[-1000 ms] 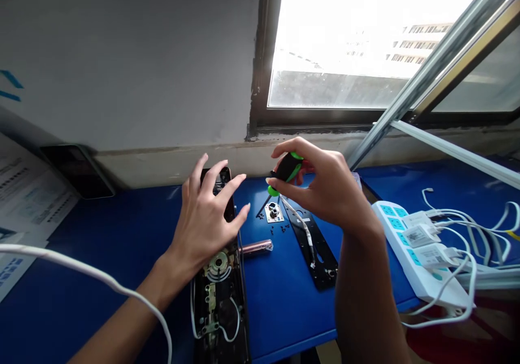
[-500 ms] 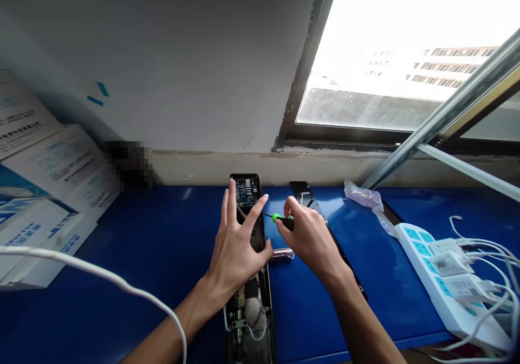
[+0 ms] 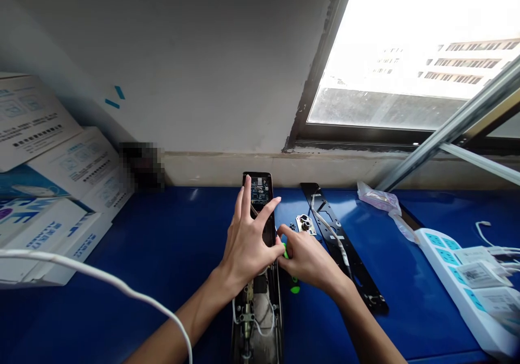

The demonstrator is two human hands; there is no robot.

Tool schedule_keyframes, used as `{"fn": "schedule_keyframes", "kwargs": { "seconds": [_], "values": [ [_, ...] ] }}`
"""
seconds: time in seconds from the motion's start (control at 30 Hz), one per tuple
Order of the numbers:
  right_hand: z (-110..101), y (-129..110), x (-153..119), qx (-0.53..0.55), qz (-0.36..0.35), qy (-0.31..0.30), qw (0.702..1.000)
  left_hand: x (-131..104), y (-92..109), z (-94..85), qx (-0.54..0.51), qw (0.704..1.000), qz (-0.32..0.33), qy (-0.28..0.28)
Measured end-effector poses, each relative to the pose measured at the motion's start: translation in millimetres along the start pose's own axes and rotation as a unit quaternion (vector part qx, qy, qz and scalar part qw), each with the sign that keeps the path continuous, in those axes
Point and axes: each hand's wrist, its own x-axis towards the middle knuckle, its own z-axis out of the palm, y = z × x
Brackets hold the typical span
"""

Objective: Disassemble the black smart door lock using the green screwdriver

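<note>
A long, narrow black device housing (image 3: 278,299) lies opened in front of me, with a green-blue circuit board (image 3: 260,190) at its far end and a metal mechanism and white wires nearer me. My left hand (image 3: 252,239) rests across it, fingers spread, its thumb close to my right fingertips. My right hand (image 3: 304,258) is closed around a screwdriver with a green and black handle (image 3: 294,288), just beside the housing's right edge. The tool's tip is hidden. A small metal part on a plate (image 3: 305,224) sits beyond my right hand.
A long black panel (image 3: 357,277) with a white cable lies to the right. Farther right are a plastic bag (image 3: 379,199) and a white power strip (image 3: 450,277) with plugged-in chargers. White boxes (image 3: 52,239) are stacked at left. A white cable (image 3: 101,277) crosses the lower left foreground.
My right hand has drawn the screwdriver nearer me, its handle now pointing toward me. The metal part on the plate has come into sight; the pinkish cylinder no longer shows. My left hand stays spread.
</note>
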Motion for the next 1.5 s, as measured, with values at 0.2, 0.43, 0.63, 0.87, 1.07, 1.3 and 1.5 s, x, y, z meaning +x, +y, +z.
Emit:
{"fn": "schedule_keyframes", "kwargs": {
  "seconds": [0.2,0.43,0.63,0.87,1.07,1.3,1.5],
  "values": [
    [-1,1,-2,-0.001,-0.006,-0.015,1.0,4,-5,0.3,0.008,1.0,-0.004,0.006],
    [3,1,-9,-0.01,-0.015,-0.037,0.999,5,-11,-4.2,-0.003,1.0,0.004,0.014],
    [-26,0,-8,-0.037,-0.045,-0.05,0.997,-3,-28,-19.8,-0.033,0.998,-0.004,0.053],
    [-74,-41,16,-0.073,-0.053,0.033,0.995,-21,-57,-18.4,-0.065,0.994,-0.043,0.076],
    [-60,-59,40,-0.088,-0.053,0.037,0.994,-33,-65,-12.5,-0.083,0.995,-0.047,0.034],
    [-24,-62,41,-0.073,0.011,0.087,0.993,-36,-67,-11.8,-0.1,0.994,-0.043,0.01],
    [-18,-70,42,-0.033,0.055,0.138,0.988,-40,-70,-8.4,-0.114,0.992,-0.044,0.023]
  ]
}}
